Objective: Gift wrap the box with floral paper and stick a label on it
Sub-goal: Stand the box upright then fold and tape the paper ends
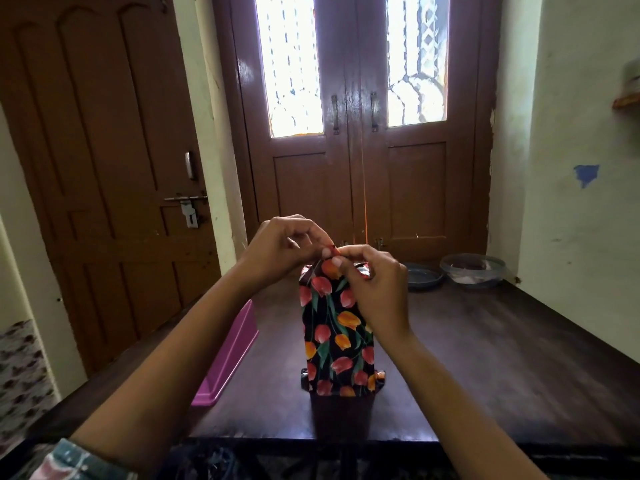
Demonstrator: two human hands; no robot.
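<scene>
A tall box [337, 336] stands upright on the dark wooden table [485, 358], covered in black paper printed with red and orange tulips. Loose paper ends stick out at its bottom corners. My left hand [284, 249] and my right hand [375, 287] meet at the box's top end. Both pinch the floral paper flap there between thumb and fingertips. The top face of the box is hidden behind my fingers. No label is in view.
A pink plastic tray [230, 355] lies left of the box. At the table's far edge sit a dark round dish [424, 277] and a clear bowl [472, 270]. Brown double doors [349, 133] stand behind the table.
</scene>
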